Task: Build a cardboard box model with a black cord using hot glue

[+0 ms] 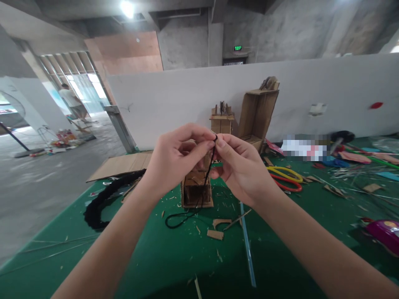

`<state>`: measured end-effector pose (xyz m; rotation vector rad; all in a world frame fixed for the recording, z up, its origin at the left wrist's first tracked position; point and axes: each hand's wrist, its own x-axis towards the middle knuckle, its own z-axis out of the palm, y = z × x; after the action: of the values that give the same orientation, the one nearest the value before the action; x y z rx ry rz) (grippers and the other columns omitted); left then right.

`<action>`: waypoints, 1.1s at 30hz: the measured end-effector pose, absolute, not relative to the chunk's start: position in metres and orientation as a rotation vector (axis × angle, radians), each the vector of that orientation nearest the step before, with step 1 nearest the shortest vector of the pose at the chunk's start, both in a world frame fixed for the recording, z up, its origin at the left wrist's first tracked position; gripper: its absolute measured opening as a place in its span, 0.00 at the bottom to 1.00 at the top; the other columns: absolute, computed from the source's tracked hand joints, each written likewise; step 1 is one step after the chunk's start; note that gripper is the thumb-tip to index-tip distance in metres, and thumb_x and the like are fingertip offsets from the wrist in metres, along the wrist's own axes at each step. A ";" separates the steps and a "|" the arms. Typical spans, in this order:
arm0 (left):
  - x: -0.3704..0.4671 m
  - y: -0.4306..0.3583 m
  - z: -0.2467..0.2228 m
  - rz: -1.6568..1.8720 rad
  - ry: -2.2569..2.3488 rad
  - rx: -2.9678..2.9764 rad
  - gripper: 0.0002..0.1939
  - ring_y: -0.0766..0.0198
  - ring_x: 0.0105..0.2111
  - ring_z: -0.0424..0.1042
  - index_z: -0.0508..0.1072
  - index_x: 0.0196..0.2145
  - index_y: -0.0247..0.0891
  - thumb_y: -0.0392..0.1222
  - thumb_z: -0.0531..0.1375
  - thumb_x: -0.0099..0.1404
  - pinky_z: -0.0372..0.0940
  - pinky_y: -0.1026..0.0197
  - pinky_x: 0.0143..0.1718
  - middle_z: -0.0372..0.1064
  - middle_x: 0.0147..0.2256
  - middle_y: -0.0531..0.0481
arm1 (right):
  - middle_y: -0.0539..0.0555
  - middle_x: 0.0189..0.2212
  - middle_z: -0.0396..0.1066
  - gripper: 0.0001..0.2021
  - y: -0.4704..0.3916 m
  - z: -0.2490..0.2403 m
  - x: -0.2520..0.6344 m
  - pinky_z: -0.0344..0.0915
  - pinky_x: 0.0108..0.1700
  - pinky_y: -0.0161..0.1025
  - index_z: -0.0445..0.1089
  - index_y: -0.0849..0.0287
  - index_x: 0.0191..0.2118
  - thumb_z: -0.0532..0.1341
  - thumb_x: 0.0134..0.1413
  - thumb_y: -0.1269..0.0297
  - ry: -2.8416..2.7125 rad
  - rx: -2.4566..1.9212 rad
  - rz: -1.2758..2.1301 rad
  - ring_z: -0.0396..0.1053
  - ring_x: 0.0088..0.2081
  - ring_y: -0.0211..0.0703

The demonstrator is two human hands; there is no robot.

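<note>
A thin black cord [208, 174] hangs from the fingertips of both hands, and its lower part lies in a loop on the green table [149, 265]. My left hand [183, 155] pinches the cord between thumb and index finger. Touching it at the fingertips, my right hand [235, 162] is closed on the same cord, with a small dark bend showing above the fingers. Right behind the hands stands a small cardboard structure [197, 197] with an open lower compartment; its upper part is mostly hidden by the hands.
Two taller cardboard pieces [260, 114] stand by the white partition. A black fuzzy coil [95, 205] lies left, yellow-handled scissors [288, 172] and a purple object [385, 232] right. Cardboard scraps [215, 235] and a clear strip [247, 249] lie in front. A person [72, 99] stands far left.
</note>
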<state>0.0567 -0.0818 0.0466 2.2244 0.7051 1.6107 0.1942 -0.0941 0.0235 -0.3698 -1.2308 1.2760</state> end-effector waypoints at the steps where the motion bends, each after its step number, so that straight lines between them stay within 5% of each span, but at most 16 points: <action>1: 0.057 -0.082 0.046 1.625 0.726 2.234 0.03 0.73 0.17 0.67 0.73 0.32 0.40 0.35 0.60 0.59 0.64 0.70 0.16 0.68 0.24 0.56 | 0.46 0.24 0.60 0.05 -0.093 0.023 0.195 0.63 0.21 0.28 0.70 0.59 0.31 0.62 0.52 0.63 -1.233 -0.371 1.262 0.60 0.25 0.31; 14: 0.054 -0.082 0.049 1.546 0.916 2.315 0.03 0.72 0.22 0.69 0.71 0.31 0.38 0.36 0.58 0.59 0.62 0.71 0.19 0.71 0.27 0.53 | 0.47 0.27 0.68 0.08 -0.086 0.020 0.200 0.70 0.24 0.31 0.70 0.58 0.32 0.66 0.45 0.63 -1.405 -0.510 0.953 0.66 0.30 0.35; 21: 0.058 -0.084 0.046 1.644 0.918 2.276 0.02 0.71 0.21 0.69 0.71 0.30 0.36 0.35 0.59 0.57 0.63 0.70 0.20 0.70 0.23 0.54 | 0.44 0.22 0.66 0.02 -0.089 0.027 0.202 0.64 0.24 0.29 0.69 0.59 0.32 0.61 0.49 0.71 -1.507 -0.610 0.717 0.63 0.22 0.29; 25: 0.055 -0.081 0.047 1.647 0.902 2.264 0.01 0.71 0.21 0.69 0.71 0.28 0.36 0.34 0.60 0.54 0.62 0.71 0.19 0.72 0.25 0.53 | 0.44 0.20 0.62 0.07 -0.092 0.026 0.203 0.61 0.22 0.31 0.69 0.57 0.34 0.55 0.53 0.72 -1.552 -0.703 0.613 0.61 0.21 0.30; 33: 0.048 -0.078 0.051 1.562 0.897 2.266 0.01 0.69 0.22 0.70 0.72 0.26 0.38 0.34 0.60 0.54 0.66 0.68 0.21 0.74 0.26 0.52 | 0.43 0.16 0.51 0.09 -0.091 0.022 0.204 0.48 0.18 0.32 0.69 0.55 0.39 0.53 0.56 0.68 -1.547 -0.664 0.832 0.48 0.16 0.30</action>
<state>0.0475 -0.0783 0.0512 2.2658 0.8970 1.5624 0.2044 -0.0909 0.0222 -0.6643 -1.5466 0.8317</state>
